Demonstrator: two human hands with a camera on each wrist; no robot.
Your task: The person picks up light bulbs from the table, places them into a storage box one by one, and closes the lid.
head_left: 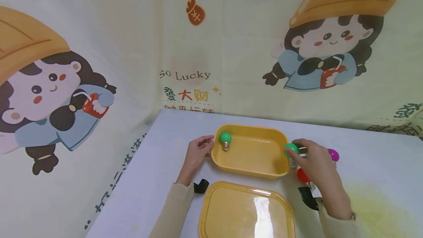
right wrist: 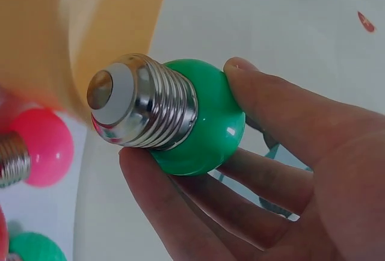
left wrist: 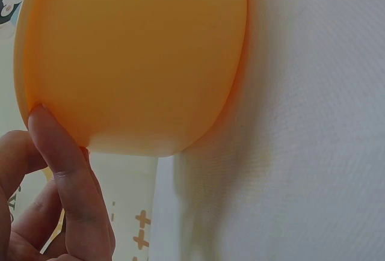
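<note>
My right hand [head_left: 318,162] pinches a green light bulb [right wrist: 207,119] between thumb and fingers. In the right wrist view its silver screw base points toward the yellow tub. The head view has this bulb at the tub's right end, overlapping the rim. My left hand [head_left: 198,153] touches the outside of the yellow tub [head_left: 251,172] at its left end, fingertips near the rim; the left wrist view shows the fingers [left wrist: 66,171] against the outer wall. Inside the tub, on the left, lies another green bulb [head_left: 226,139].
A yellow lid [head_left: 238,212] lies in front of the tub. Near my right hand are a red bulb [head_left: 303,175] and a magenta bulb [head_left: 333,154]; a further green bulb [right wrist: 37,248] shows in the right wrist view. A printed cloth [head_left: 244,47] hangs behind the white table [head_left: 373,172].
</note>
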